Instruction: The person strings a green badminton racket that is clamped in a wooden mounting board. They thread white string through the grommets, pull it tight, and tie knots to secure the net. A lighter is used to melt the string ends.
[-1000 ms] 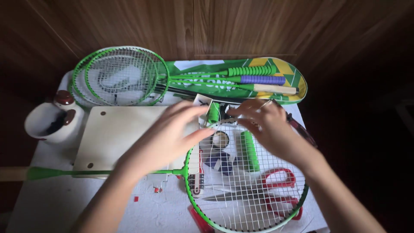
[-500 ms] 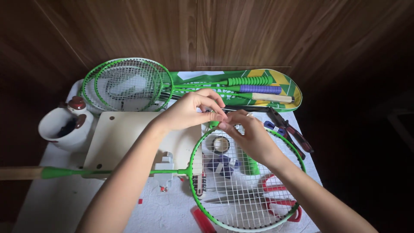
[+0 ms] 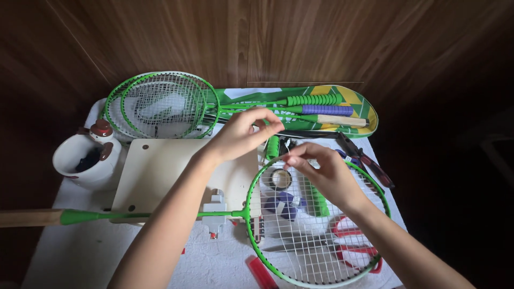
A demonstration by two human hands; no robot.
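A green badminton racket (image 3: 257,176) lies flat on the white table, its head under my right hand and its wooden-ended handle (image 3: 27,217) pointing left. My right hand (image 3: 326,174) rests over the top rim, thumb and fingers pinched on a thin pale string (image 3: 289,157) at the frame. My left hand (image 3: 243,134) is lifted above the cream board (image 3: 160,171), its fingertips pinched together near a green grip piece (image 3: 273,147), apparently on the same string, which is too fine to follow between the hands.
Two more green rackets (image 3: 160,104) and a green-yellow racket cover (image 3: 353,101) lie at the back. A white pot (image 3: 80,160) stands at the left. Under the racket head are a tape roll (image 3: 279,179), red scissors (image 3: 358,246) and a green roll (image 3: 319,202); pliers (image 3: 369,160) lie at the right.
My left hand has risen up and back from the racket's rim, its fingers still pinched. My right hand has stayed at the top of the frame.
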